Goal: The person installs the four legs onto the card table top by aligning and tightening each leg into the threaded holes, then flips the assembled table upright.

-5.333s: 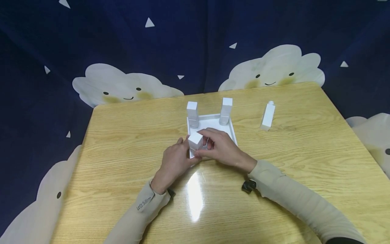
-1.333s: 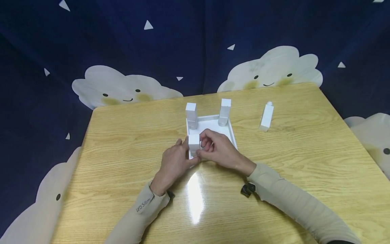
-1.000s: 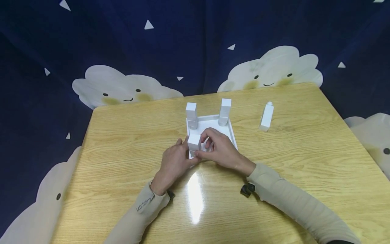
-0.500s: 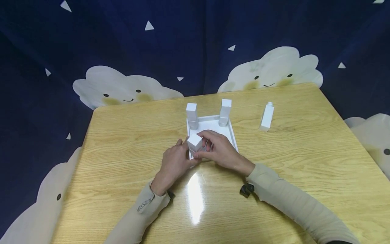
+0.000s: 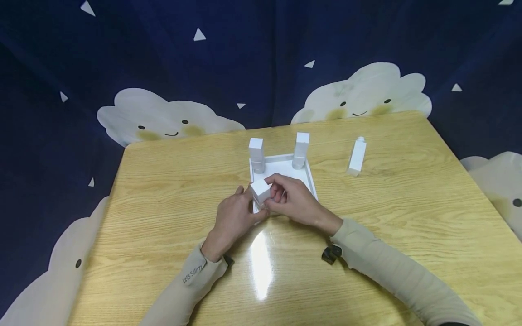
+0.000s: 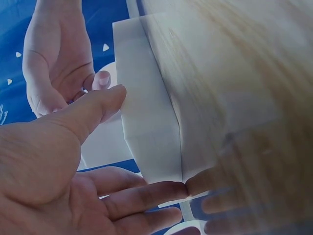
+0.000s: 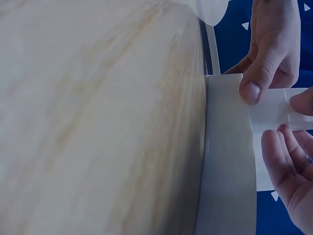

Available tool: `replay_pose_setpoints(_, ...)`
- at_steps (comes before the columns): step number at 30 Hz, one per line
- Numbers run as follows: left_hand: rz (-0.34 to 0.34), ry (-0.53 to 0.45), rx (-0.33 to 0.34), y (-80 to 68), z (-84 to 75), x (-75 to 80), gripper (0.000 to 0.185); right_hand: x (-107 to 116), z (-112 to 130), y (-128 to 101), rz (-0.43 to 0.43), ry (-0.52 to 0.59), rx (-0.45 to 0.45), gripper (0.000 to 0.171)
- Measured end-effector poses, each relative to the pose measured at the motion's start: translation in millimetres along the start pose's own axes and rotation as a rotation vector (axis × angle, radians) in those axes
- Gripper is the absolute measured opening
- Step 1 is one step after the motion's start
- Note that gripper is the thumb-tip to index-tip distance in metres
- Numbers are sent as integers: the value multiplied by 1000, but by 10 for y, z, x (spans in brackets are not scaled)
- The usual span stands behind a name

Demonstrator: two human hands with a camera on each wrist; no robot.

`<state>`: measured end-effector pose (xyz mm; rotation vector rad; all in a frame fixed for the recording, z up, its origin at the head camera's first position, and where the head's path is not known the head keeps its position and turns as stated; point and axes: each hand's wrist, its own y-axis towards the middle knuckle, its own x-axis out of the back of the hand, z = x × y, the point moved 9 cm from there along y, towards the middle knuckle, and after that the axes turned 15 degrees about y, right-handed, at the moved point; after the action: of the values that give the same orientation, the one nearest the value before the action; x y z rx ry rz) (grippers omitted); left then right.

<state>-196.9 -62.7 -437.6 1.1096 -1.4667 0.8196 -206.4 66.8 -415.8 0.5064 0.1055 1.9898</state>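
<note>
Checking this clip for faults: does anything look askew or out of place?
Yes. The near-left white block sits tilted in both hands' grip, unlike the two upright blocks at the white tray's far corners. A fourth block stands apart on the table.

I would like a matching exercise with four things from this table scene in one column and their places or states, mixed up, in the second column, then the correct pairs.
Things:
1. white block
2. lone white bottle
3. white tray
4. two white posts

Places or states:
A. stands alone on the table, right of the tray
B. lies flat at the middle of the table
C. held between the left hand and the right hand, at the tray's near left corner
D. stand upright at the tray's far corners

Pairs: 1-C, 2-A, 3-B, 4-D
</note>
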Motion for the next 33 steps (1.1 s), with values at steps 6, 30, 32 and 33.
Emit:
replay_pose_setpoints(6, 13, 7, 2, 0, -3, 3, 87, 15, -14, -7, -20, -5, -16, 31)
replay_pose_setpoints(30, -15, 11, -8, -2, -16, 27, 88, 66, -37, -18, -68, -56, -54, 40)
replay_pose_setpoints(32, -11, 9, -9, -2, -15, 25, 88, 70, -24, -11, -69, -76, -46, 40)
replay_pose_setpoints(33, -8, 8, -8, -3, -13, 21, 88, 71, -18, -9, -69, -84, -43, 40)
